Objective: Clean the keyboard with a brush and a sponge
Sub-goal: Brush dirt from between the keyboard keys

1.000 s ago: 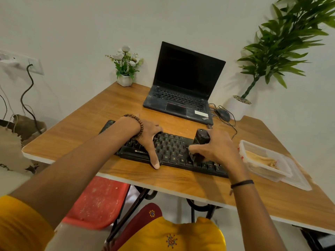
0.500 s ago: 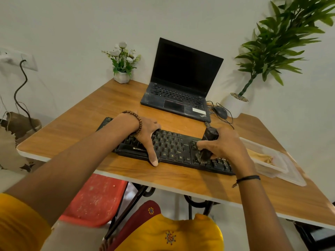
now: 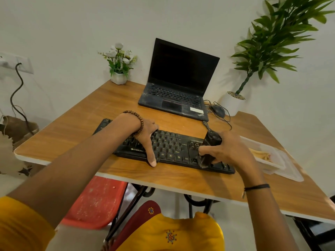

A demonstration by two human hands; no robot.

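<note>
Centrally, on the wooden table (image 3: pixel 87 116), I view a black keyboard (image 3: pixel 170 148) lying near the front edge. My left hand (image 3: pixel 145 134) rests flat on its left half, thumb stretched straight to the near rim of the keyboard; the remaining fingers are mostly hidden behind the wrist. My right hand (image 3: pixel 231 150) curls around a dark brush (image 3: pixel 211 145), held tilted, its bristle end touching the keys at the right part of the keyboard. Right of the keyboard, a clear plastic container (image 3: pixel 277 161) sits on a flat clear lid (image 3: pixel 291 175) and holds a tan sponge-like piece (image 3: pixel 262 154); I cannot identify it with certainty. At the rear, a small white pot (image 3: pixel 118 78) holds white flowers (image 3: pixel 118 51), a larger white pot (image 3: pixel 230 105) holds a tall green plant (image 3: pixel 272 38), and an open laptop (image 3: pixel 178 82) stands between them, a mouse (image 3: pixel 217 111) just beside it.
</note>
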